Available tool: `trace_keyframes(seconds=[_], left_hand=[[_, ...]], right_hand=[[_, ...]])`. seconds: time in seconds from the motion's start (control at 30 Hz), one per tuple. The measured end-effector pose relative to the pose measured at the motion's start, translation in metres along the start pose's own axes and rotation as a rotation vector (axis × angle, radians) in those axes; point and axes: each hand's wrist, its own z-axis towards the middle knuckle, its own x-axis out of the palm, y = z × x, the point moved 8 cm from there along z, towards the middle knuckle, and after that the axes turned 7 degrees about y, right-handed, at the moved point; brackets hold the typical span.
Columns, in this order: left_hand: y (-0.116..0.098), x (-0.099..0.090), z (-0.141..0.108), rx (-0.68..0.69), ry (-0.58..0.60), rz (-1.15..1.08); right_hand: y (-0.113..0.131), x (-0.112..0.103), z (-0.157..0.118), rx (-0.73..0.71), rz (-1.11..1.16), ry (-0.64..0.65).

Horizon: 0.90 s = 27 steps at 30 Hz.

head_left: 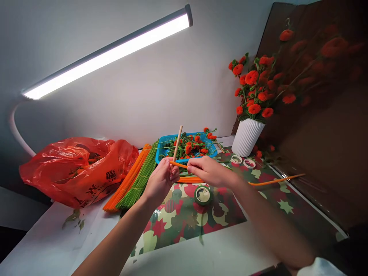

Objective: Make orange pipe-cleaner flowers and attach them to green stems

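Observation:
My left hand (161, 177) is closed around a thin wooden stick (178, 142), which points up and leans slightly right. An orange pipe cleaner (179, 165) crosses the stick at the left fingertips. Its other side is pinched in my right hand (208, 170), to the right of the left one. Beyond my right forearm an orange length (276, 180) sticks out; the forearm hides whether it is the same pipe cleaner. More orange pipe cleaners (191, 179) lie on the patterned mat under the hands. A roll of green tape (202, 195) lies just below my right hand.
Behind the hands a blue basket (159, 150) holds orange pipe-cleaner flowers. Orange (129, 178) and green bundles (140, 180) lie left, beside a red plastic bag (86, 168). A white vase (247, 137) of flowers and two tape rolls (249, 163) stand right. A lamp (109, 53) hangs above.

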Motion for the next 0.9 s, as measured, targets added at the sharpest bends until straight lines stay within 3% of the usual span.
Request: trace_keyframes(seconds=[0.23, 0.4, 0.63, 0.77, 0.9], left_hand=[[-0.001, 0.005, -0.003, 0.012, 0.062, -0.016], [-0.004, 0.010, -0.006, 0.031, 0.209, 0.087], [0.015, 0.032, -0.022, -0.201, 0.590, 0.433], [0.021, 0.032, -0.024, -0.258, 0.640, 0.697], [0.021, 0.029, -0.021, -0.223, 0.643, 0.852]], right_hand=[[0.000, -0.003, -0.006, 0.014, 0.123, 0.148], [-0.003, -0.005, -0.010, -0.037, 0.160, 0.275], [-0.002, -0.020, -0.018, -0.080, 0.073, 0.214], [0.008, -0.017, -0.021, -0.104, -0.055, 0.174], [0.022, -0.011, -0.022, -0.112, -0.251, 0.090]])
